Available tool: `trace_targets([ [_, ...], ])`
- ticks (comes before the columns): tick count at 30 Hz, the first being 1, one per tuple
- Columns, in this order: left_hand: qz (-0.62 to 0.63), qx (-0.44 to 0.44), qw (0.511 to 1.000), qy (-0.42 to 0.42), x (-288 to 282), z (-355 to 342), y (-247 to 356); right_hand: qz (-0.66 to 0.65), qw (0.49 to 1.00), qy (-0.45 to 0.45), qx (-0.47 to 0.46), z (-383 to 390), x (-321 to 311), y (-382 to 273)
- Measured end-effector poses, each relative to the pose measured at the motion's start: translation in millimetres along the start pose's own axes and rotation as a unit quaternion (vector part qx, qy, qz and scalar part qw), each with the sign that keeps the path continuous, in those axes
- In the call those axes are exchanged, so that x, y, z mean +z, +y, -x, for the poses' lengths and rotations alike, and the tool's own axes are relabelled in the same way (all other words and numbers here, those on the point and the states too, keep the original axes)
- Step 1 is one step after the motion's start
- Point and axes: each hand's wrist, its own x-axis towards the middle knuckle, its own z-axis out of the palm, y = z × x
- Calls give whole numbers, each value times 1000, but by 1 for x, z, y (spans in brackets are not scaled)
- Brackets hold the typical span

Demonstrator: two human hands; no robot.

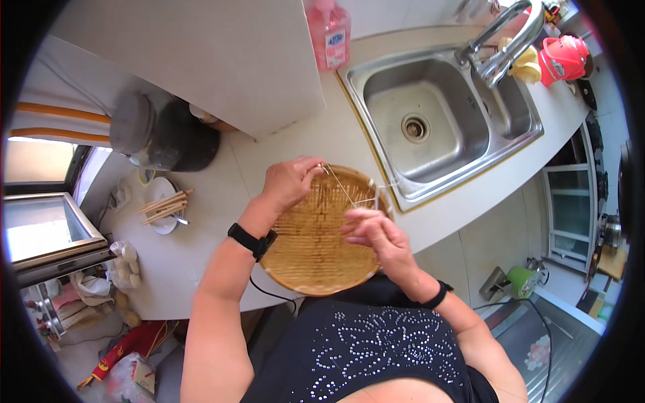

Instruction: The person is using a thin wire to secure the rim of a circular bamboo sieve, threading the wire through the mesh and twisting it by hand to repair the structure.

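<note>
A round woven bamboo tray lies flat on the white counter in front of me, partly over the counter's front edge. My left hand rests on the tray's far rim and pinches one end of a thin pale string. The string runs taut down to my right hand, which pinches its other end over the tray's right side. Both wrists carry black bands.
A steel double sink with a tap sits to the right. A pink soap bottle, a dark rice cooker, a white bowl with chopsticks and a red kettle stand around.
</note>
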Motion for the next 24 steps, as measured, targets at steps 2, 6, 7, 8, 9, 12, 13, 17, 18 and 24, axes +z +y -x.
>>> trace_targets([
  [2,22,-52,996,67,-16,-10,9,35,999,11,-11,0,-17,-22],
  [6,58,-139,986,71,-20,-10,33,273,961,37,5,19,-47,-44],
  [7,69,-137,984,84,-14,-5,33,261,961,35,82,26,-48,-51],
  [8,80,-136,983,98,-9,-1,32,247,955,33,159,33,-50,-56],
  [9,85,-121,983,112,-2,3,32,270,949,34,156,43,-57,-58],
  [12,106,-92,977,158,13,14,29,284,941,53,176,71,-67,-67],
  [13,117,-86,975,167,17,17,31,276,943,47,180,76,-64,-71],
  [17,202,-150,957,145,23,29,39,257,947,16,193,70,-43,-76],
  [18,219,-152,951,155,25,33,42,268,945,13,186,62,-39,-67],
  [24,268,-169,928,196,12,35,54,313,942,9,124,42,-23,-48],
])
